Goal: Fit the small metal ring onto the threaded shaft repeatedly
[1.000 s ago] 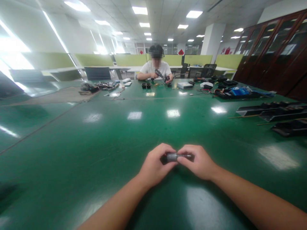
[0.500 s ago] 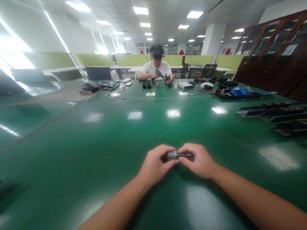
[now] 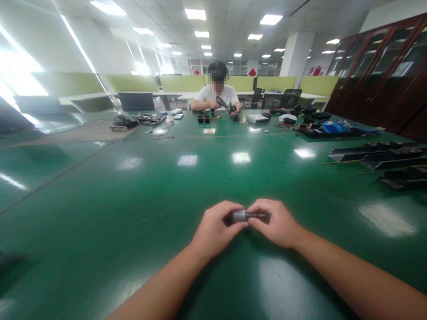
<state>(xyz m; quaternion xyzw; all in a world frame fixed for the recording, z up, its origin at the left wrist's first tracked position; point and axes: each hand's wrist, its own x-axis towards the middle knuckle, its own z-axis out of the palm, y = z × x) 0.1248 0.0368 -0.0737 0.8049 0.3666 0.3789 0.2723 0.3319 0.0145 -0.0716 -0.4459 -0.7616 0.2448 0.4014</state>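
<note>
Both my hands meet low over the green table (image 3: pixel 133 213), just in front of me. Between them is a small grey metal cylinder with a thin dark rod sticking out to the right (image 3: pixel 240 216). My left hand (image 3: pixel 215 231) is closed round the cylinder's left end, fingers curled. My right hand (image 3: pixel 278 222) pinches the rod end with thumb and fingers. Most of the part is hidden by my fingers.
A person in a white shirt (image 3: pixel 216 95) sits at the far side, holding a dark tool. Small parts and boxes (image 3: pixel 203 119) lie near that person. Long black trays (image 3: pixel 380 153) sit at the right, tools and a blue item (image 3: pixel 330 128) behind them. Dark wood cabinets (image 3: pixel 383 71) line the right wall.
Almost nothing differs: my hands with the small cylinder sit a few pixels higher than a second ago and keep the same grip.
</note>
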